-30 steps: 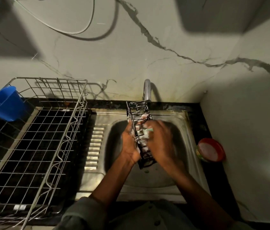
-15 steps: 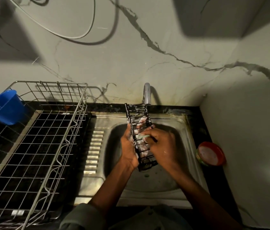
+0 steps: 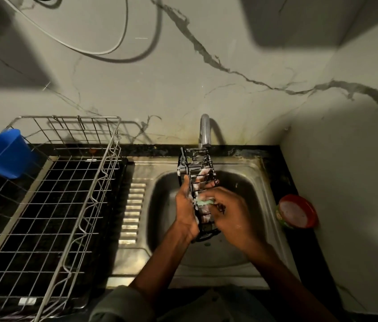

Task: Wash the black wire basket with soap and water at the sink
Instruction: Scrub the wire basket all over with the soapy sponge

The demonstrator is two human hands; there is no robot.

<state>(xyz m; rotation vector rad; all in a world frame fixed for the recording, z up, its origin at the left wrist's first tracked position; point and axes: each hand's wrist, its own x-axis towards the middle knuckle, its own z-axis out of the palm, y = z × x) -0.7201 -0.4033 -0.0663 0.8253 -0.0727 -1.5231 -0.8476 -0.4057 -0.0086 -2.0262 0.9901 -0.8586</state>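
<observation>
The black wire basket is held up over the bowl of the sink, standing on its narrow end with its long side running away from the person, so that its far end reaches just under the tap. White suds cling to its wires.

The left hand grips the basket from the left side, palm turned towards it; the thumb lies along the near wires and the fingers are curled round the far side, where soapy fingertips show through the mesh. The left forearm rises from the lower middle of the view, angled up and right to the basket.

The right hand comes in from the right with its back facing up, knuckles bent. Its fingers are pressed together and pinch a small green sponge against the basket's right side, about halfway along its length. The right forearm stretches from the lower right corner up and left to the basket, crossing the front rim of the sink.

Just right of the sink, on the dark counter, sits a red tub with pale paste inside. Left of the sink stands a metal drying rack, and a blue cup hangs at the rack's far left corner.
</observation>
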